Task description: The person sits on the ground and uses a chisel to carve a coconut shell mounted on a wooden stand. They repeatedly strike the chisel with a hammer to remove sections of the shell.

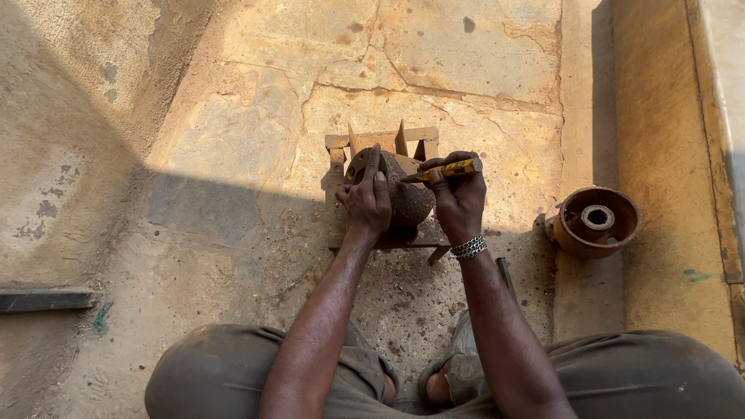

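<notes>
Yellow-handled marking tool (446, 170) lies nearly level, tip seemingly pointing left onto the rusty round metal part (403, 198); right hand (459, 203) fingers wrap it, left hand (366, 203) clasps the part.

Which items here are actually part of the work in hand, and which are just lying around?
In use:
- left hand steadying the rusty round metal part
- right hand holding the yellow-handled tool against it
- metal frame stand under the part

Lying about:
- rusty drum-shaped part on the right
- flat metal bar on the left
</notes>
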